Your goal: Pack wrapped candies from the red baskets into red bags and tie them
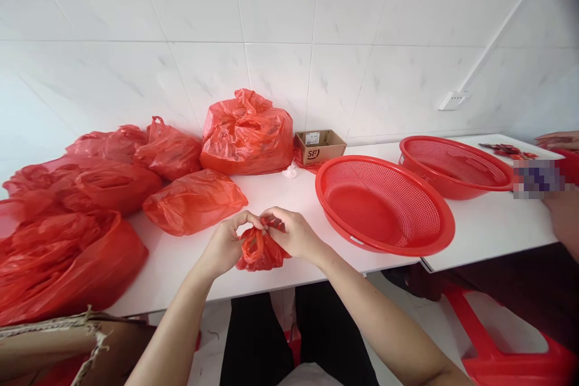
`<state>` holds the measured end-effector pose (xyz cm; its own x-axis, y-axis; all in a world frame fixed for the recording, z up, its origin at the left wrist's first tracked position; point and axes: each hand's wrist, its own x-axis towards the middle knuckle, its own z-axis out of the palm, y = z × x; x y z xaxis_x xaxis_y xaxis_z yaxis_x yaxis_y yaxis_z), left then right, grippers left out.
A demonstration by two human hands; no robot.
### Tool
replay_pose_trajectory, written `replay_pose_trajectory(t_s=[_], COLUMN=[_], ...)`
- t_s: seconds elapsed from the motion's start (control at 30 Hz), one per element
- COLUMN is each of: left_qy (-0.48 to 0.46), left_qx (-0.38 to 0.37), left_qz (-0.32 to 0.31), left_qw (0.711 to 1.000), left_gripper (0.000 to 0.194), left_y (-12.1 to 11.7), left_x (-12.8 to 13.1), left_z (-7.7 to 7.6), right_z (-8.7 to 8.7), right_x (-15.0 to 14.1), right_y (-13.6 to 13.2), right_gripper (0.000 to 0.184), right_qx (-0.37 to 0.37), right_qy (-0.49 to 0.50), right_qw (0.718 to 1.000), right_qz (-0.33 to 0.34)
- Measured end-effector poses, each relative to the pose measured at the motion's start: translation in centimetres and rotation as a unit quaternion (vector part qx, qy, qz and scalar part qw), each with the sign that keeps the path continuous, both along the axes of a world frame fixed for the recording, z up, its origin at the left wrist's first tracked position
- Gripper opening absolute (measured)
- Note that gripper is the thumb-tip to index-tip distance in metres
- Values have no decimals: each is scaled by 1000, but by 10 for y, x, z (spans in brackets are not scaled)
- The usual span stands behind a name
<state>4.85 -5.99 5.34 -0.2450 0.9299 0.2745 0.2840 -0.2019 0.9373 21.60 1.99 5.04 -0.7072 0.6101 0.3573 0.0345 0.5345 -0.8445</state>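
Note:
A small red plastic bag (265, 256) rests near the front edge of the white table, its top gathered up. My left hand (226, 241) pinches the bag's top from the left side, thumb and forefinger closed on the plastic. From the right, my right hand (292, 232) pinches the same gathered top, and the fingertips of both hands meet there. A loop of the bag's handle hangs below the fingers. What is inside the bag cannot be made out. Just behind it lies a flat, crumpled red plastic bag (194, 202).
Several filled red bags (246, 136) crowd the left and back of the table (289, 283). Two red plastic baskets (384, 205) stand to the right. A small cardboard box (321, 146) is by the wall. A torn carton (58, 344) sits lower left; another person's arm (563, 217) reaches in at right.

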Motion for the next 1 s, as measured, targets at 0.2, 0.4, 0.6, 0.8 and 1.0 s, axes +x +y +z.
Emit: replay_pose_trajectory(t_s=[0.2,0.4,0.6,0.8,1.0], left_qy=[101,155,167,113,66], left_qx=[76,105,70,39,65], left_qz=[87,101,53,111,198], left_qw=[988,977,982,987,976], left_gripper=[24,17,16,12,17], left_y=[3,-2,-8,-8,1], left_x=[8,18,9,5,5], left_z=[-16,-9,5,4,16], right_z=[-19,-11,-5,-6,-8], right_x=[-2,9,11,17,27], right_y=[-16,-3,-7,-18,-22], right_gripper=[6,31,15,18,19], right_qx=[-114,-258,-159,221,279], right_qy=[62,56,40,-66,-113], right_qw=[991,962,986,965,948], right_qz=[-15,62,40,-123,-104])
